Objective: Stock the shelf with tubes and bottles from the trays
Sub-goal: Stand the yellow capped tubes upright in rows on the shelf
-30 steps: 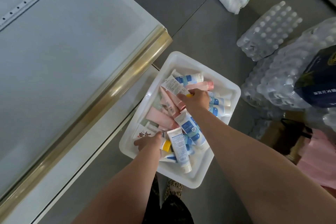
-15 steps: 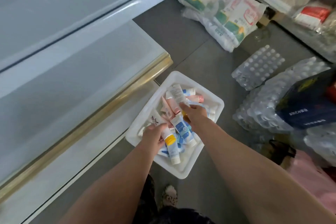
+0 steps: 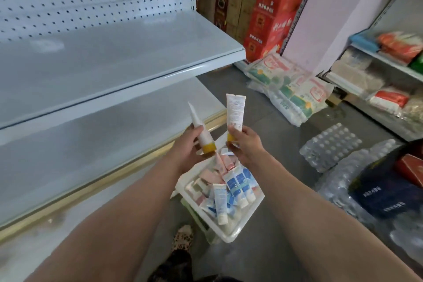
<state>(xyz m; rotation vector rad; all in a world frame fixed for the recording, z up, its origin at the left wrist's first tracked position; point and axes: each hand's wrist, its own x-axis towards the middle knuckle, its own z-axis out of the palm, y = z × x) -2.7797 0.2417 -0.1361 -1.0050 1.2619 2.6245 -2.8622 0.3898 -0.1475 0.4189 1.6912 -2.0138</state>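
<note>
White pegboard shelving fills the left of the view, with a bare upper shelf (image 3: 119, 57) above and a second bare shelf (image 3: 96, 139) with a gold front strip just below and left of the hands; grey floor, sacks (image 3: 290, 89) and shrink-wrapped water packs (image 3: 332, 146) lie to the right. Both hands are raised over the white tray (image 3: 231, 233), which sits on the floor and holds a jumble of blue-and-white and pink tubes (image 3: 238, 184). The left hand (image 3: 187, 146) grips a white tube with a yellow cap (image 3: 202, 130), fingers and thumb curled round its lower body, cap toward the person and crimped end tilted up and left toward the shelving. The right hand (image 3: 246, 142) pinches a second white tube (image 3: 235, 112) near its yellow cap, the long axis nearly upright, printed face toward the camera. The two tubes stand close together but apart. The left hand is nearer the shelves, so its tube probably goes first; each would need turning cap-down to stand. How firmly the right fingers close is hard to tell, since the cap is mostly hidden.
</note>
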